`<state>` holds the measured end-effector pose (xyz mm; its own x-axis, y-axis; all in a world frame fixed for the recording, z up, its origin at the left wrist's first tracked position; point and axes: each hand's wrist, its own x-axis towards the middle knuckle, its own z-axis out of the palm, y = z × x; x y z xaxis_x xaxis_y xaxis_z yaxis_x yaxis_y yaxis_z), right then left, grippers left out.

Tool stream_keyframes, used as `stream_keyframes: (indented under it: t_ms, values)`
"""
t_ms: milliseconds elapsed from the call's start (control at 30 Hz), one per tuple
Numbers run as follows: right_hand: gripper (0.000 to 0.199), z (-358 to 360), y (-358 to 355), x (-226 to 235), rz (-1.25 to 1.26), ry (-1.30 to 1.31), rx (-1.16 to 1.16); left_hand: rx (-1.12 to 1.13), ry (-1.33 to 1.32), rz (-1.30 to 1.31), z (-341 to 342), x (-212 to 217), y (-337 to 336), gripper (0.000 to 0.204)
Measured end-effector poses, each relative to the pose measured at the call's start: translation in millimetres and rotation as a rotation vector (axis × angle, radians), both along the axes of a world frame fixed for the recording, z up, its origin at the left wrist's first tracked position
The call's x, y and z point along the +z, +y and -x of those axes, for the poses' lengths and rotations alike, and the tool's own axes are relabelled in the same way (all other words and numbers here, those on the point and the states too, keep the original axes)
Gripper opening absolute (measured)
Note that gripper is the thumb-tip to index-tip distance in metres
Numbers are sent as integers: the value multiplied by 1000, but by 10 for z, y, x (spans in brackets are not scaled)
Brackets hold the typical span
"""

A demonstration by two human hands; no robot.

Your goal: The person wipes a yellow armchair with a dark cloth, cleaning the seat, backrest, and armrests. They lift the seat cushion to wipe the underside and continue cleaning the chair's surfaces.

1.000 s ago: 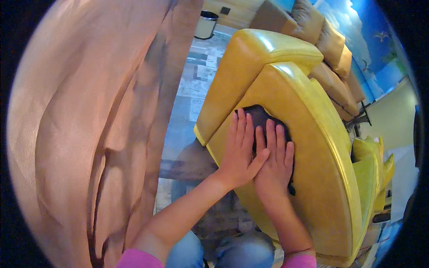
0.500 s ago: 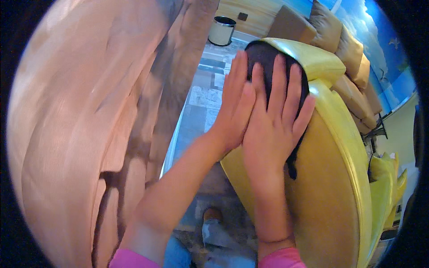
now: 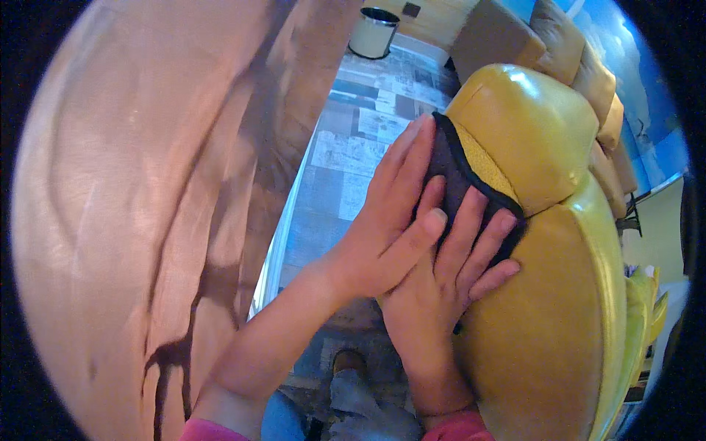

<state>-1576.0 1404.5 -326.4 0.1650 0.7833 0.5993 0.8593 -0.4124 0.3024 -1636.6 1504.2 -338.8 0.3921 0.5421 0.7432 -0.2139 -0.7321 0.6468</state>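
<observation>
A dark cloth piece with black edging [image 3: 456, 158], shaped somewhat like an eye mask, lies over the arm of a yellow leather chair [image 3: 540, 294]. My left hand [image 3: 393, 209] rests along its left side, fingers stretched and close together, thumb crossing over my right hand. Flat on the cloth's near part is my right hand [image 3: 448, 264], its fingers spread and pointing away from me. Neither hand is closed round anything. Much of the cloth is hidden beneath my fingers, and a small dark end of it shows near my right wrist.
A large brownish-pink draped surface [image 3: 132, 184] fills the left side. Beyond the patchwork floor [image 3: 346, 147] stands a pale bin [image 3: 373, 37] with a dark rim. Several tan cushions [image 3: 570, 55] lie at the far right. My shoe [image 3: 348, 361] shows below.
Both hands and the dark cloth have come nearer to me. The cloth's far edge and the yellow chair's rounded top now show more fully. My left thumb now overlaps my right hand.
</observation>
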Motion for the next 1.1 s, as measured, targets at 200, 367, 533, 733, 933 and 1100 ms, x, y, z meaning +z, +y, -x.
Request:
stream_keyframes:
  t_ms: [200, 367, 533, 733, 933, 1100]
  values:
    - [52, -48, -203, -717, 177, -54, 96, -53, 118, 306, 1, -987, -155, 79]
    - [53, -123, -355, -1320, 240, -70, 225, -59, 173, 427, 54, -1553, -326, 83]
    - [71, -68, -493, -1128, 224, 231, 273, -25, 265, 316, 117, -974, -359, 88]
    - [75, -74, -608, -1070, 263, 108, 103, 89, 176, 28, 27, -816, -325, 90]
    - [55, -124, -764, -1155, 592, 279, 208, 134, 248, 179, -12, -1877, -404, 101]
    - [56, -106, -741, -959, 580, 402, 311, 273, 156, 256, -164, -2118, -496, 98]
